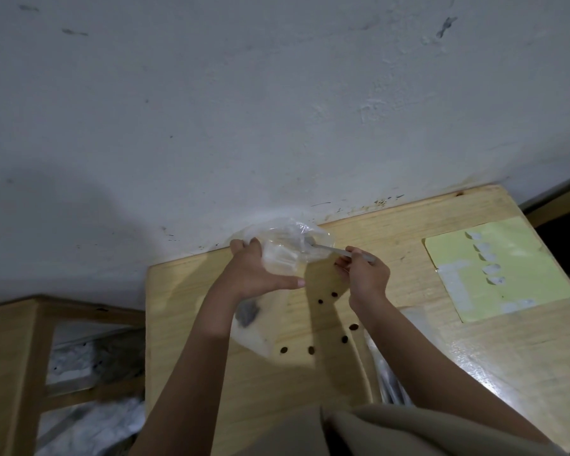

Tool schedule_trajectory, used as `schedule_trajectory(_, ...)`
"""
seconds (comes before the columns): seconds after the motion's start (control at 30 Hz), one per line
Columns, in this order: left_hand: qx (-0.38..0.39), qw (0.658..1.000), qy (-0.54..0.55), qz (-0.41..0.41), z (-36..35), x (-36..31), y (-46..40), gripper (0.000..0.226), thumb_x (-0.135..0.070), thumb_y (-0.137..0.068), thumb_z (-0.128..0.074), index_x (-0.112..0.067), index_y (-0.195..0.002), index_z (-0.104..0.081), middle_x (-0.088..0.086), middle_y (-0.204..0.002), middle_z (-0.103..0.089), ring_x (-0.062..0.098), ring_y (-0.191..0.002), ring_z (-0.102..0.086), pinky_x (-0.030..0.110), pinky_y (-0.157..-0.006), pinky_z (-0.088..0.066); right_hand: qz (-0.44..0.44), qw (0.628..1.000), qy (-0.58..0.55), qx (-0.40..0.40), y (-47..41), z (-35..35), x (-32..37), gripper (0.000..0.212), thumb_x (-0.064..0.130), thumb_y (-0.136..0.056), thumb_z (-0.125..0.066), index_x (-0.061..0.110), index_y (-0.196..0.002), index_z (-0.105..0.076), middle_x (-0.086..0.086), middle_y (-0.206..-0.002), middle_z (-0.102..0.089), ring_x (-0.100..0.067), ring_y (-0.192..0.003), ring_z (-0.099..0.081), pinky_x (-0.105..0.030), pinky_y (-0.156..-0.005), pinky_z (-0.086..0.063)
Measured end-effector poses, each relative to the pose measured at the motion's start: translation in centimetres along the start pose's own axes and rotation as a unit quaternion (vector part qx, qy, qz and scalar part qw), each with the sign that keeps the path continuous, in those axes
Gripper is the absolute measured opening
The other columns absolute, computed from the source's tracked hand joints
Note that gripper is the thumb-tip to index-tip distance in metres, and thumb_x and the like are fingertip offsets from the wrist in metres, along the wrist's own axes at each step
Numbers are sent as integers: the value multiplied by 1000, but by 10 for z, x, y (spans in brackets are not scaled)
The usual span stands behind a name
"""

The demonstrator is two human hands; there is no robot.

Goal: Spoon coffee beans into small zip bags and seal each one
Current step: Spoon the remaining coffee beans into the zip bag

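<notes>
Head view: left hand (257, 271) grips a clear bag (290, 248); right hand (364, 274) pinches a spoon (336, 251) reaching inside it above the worktop (408, 324).

6 loose beans (334, 294), 2 hands (260, 274), 1 spoon (339, 251)

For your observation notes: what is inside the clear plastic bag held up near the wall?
The spoon, pinched by the right hand, reaches into the clear plastic bag gripped by the left hand. Its bowl is blurred by crumpled plastic; no beans are discernible inside.
</notes>
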State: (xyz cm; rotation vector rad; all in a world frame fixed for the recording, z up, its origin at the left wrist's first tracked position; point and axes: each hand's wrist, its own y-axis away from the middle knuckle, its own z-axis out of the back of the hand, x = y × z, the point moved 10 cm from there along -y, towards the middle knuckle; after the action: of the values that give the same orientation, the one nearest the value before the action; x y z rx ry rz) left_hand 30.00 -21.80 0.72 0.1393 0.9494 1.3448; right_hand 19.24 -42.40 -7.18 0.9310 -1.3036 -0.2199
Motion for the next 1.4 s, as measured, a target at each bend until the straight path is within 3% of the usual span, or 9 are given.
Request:
schedule_trajectory(0.33,-20,1000,-1,2,10,3,3,117,-56,-59,-82,-8,-147,-20,3,-145,-12,19,-133,-31,21,-90,-28,8,1000,-20,17,1,11,7,21,13,-96,-51,5,-84,-66,-12,-74,-61,-19,-67,-61,-36,-76,-58)
schedule_trajectory(0.5,-20,1000,-8,5,8,6,5,123,-57,-57,-82,-9,-149,-15,4,-149,-8,22,-136,-28,27,-100,-33,30,999,-4,20,3,14,14,20,12,-96,-49,4,-87,-65,-9,-70,-61,-16,-60,-61,-38,-78,-58)
schedule_trajectory(0.7,-30,1000,-1,-6,5,7,5,114,-53,-56,-84,-10,-143,-24,2,-139,-15,10,-107,-33,23,-87,-35,111,993,25,31,4,21,31,18,11,-96,-50,4,-88,-65,-8,-72,-62,-16,-67,-62,-36,-73,-57)
schedule_trajectory(0.93,-48,999,23,-8,0,15,2,111,-49,-54,-87,-14,-139,-26,2,-140,-14,12,-107,-35,23,-86,-35,139,989,8,40,6,33,45,19,9,-96,-50,-2,-91,-64,-9,-70,-59,-17,-66,-60,-29,-66,-59)
schedule_trajectory(1.03,-42,998,34,-10,-8,19,2,120,-46,-55,-88,-15,-145,-16,1,-145,-6,15,-124,-32,21,-90,-32,180,982,27,49,12,35,57,19,9,-96,-49,-3,-93,-64,-10,-69,-60,-19,-66,-61,-31,-66,-59)
schedule_trajectory(1.23,-35,997,55,-35,-21,21,4,120,-41,-52,-90,-23,-145,-16,-3,-144,-2,14,-115,-33,26,-87,-38,243,962,71,103,44,21,72,20,9,-95,-51,11,-83,-66,-5,-67,-64,-12,-61,-64,-40,-73,-57)
schedule_trajectory(1.4,-22,997,56,-43,-25,24,10,116,-37,-57,-89,-24,-145,-16,-1,-147,1,12,-109,-32,26,-86,-38,321,924,128,166,78,0,79,16,9,-95,-51,11,-87,-65,-8,-75,-64,-6,-64,-65,-25,-68,-56)
